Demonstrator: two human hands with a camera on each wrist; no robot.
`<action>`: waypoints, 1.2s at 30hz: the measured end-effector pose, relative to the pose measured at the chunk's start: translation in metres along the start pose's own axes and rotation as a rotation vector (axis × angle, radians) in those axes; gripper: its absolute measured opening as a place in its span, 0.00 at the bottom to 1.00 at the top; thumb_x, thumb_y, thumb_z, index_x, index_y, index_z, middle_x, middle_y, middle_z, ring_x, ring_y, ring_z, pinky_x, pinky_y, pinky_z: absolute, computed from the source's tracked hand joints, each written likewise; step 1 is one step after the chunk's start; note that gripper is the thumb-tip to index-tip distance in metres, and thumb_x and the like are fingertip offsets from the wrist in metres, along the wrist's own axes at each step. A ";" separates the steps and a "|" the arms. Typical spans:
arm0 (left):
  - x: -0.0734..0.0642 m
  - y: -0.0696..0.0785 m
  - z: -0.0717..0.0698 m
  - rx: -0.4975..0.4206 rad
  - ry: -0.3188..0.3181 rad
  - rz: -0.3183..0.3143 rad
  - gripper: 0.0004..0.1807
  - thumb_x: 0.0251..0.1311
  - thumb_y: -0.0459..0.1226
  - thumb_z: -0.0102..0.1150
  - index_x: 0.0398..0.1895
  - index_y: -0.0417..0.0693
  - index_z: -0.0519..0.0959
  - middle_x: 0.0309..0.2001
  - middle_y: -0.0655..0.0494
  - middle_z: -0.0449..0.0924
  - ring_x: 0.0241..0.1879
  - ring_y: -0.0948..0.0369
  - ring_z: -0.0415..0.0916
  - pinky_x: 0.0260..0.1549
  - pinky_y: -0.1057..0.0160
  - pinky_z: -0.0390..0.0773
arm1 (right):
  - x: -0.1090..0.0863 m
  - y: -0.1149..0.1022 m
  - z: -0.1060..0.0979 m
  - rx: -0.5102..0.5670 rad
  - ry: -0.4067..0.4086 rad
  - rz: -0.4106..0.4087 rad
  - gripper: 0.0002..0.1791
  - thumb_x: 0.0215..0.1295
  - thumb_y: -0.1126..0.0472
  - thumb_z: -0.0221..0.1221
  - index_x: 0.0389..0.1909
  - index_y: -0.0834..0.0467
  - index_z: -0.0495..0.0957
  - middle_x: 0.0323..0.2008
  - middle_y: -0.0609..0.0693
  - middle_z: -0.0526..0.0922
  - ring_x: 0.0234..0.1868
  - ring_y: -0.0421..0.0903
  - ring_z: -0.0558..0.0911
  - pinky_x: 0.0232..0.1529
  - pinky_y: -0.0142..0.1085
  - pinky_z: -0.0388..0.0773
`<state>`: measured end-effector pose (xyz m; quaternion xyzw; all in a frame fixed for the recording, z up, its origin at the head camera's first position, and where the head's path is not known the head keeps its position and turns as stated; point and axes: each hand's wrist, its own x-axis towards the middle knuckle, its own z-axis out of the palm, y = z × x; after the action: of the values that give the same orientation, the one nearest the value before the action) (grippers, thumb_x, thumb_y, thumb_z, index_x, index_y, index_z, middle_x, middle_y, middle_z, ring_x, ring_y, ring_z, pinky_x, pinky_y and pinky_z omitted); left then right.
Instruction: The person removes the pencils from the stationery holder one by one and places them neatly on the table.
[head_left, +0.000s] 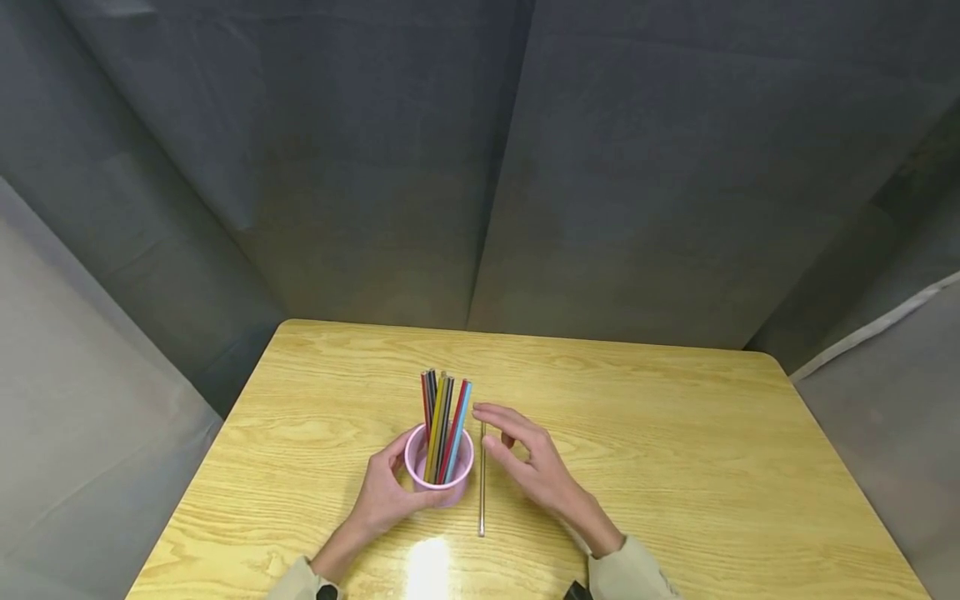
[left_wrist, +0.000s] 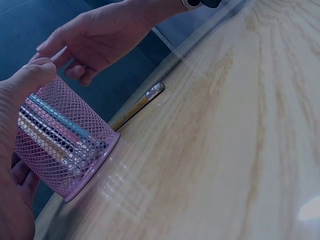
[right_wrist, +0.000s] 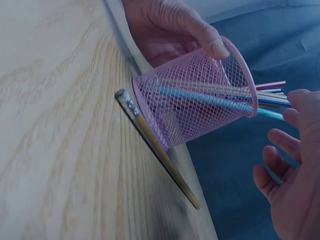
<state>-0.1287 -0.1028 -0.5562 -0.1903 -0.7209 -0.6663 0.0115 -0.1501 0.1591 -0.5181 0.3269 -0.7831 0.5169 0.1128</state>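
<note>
My left hand grips a pink mesh pencil cup from its left side, the thumb across the near wall and the fingers round the far side. Several pencils in red, yellow, black and light blue stand in the cup, leaning slightly. A single gold-coloured pencil lies on the table just right of the cup, its eraser end toward me. Above it hovers my right hand, fingers loosely bent and holding nothing. In the right wrist view its fingertips overlap the tops of the upright pencils.
The wooden table reaches back to a dark grey curtain. Lighter grey fabric hangs along the left side. A bright light reflection shows on the tabletop near the front.
</note>
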 end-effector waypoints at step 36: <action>-0.005 -0.004 -0.003 0.028 0.001 0.027 0.50 0.42 0.31 0.85 0.73 0.48 0.73 0.67 0.52 0.79 0.66 0.48 0.75 0.70 0.59 0.73 | 0.008 -0.012 0.009 0.025 -0.175 0.090 0.26 0.79 0.62 0.55 0.76 0.49 0.71 0.74 0.51 0.72 0.59 0.47 0.79 0.45 0.37 0.83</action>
<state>-0.1262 -0.1075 -0.5614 -0.1995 -0.7276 -0.6560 0.0234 -0.1472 0.1449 -0.5096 0.3366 -0.7974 0.5005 0.0163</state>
